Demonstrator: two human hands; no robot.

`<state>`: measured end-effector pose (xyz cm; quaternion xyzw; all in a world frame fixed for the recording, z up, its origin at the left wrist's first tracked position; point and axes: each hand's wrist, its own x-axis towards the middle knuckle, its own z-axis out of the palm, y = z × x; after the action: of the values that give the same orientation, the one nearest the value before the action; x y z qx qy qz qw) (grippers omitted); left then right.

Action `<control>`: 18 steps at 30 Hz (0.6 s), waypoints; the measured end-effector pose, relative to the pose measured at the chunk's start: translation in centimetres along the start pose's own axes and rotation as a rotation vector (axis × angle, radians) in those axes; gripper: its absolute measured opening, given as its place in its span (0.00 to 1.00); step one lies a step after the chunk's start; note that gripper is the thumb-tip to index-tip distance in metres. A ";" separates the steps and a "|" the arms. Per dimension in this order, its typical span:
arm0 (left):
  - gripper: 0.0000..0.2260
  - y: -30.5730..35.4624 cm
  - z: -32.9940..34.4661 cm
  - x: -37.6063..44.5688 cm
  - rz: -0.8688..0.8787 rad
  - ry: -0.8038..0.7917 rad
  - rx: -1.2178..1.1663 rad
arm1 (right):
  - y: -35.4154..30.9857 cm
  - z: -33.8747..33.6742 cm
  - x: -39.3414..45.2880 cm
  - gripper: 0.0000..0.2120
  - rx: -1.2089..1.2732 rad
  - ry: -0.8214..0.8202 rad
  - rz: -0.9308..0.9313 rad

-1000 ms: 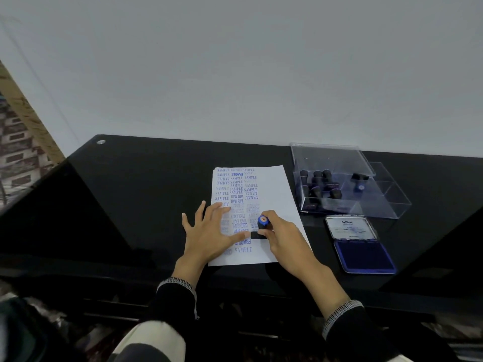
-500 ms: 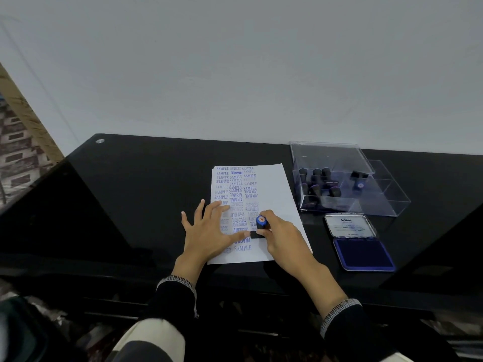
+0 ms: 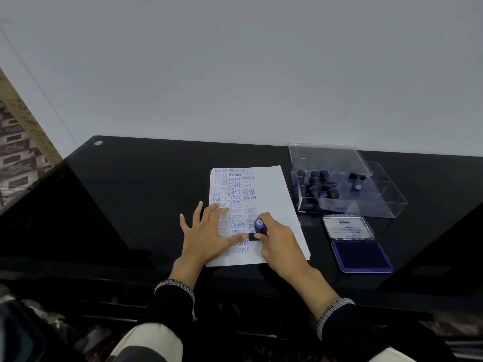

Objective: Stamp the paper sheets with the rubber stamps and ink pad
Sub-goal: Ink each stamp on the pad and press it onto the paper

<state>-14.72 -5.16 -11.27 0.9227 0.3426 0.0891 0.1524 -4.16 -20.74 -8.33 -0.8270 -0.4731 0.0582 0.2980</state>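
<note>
Right hand (image 3: 281,241) still grips the rubber stamp (image 3: 258,228), pressed on the paper sheet (image 3: 274,199) left of the ink pad (image 3: 362,256); no shift in the last second. Left hand (image 3: 206,231) flat, fingers spread, pinning the sheet. Impression likely mid-press.

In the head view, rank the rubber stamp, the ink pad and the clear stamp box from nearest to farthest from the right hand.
1. Rubber stamp: held in the right hand, pressed on the paper sheet.
2. Ink pad: lying open on the table to the hand's right.
3. Clear stamp box: farther back and to the right, behind the ink pad.
</note>
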 end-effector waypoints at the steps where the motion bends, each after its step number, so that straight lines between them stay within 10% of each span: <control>1: 0.45 0.0 0.0 0.0 -0.003 0.000 -0.001 | 0.0 0.0 0.0 0.12 0.007 0.001 0.002; 18: 0.21 0.0 0.1 -0.2 -0.167 0.293 -0.299 | 0.0 0.4 0.1 0.14 0.091 -0.013 0.032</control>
<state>-14.92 -5.30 -11.36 0.8357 0.4191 0.2589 0.2429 -4.24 -20.50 -8.69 -0.8196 -0.4586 0.0897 0.3315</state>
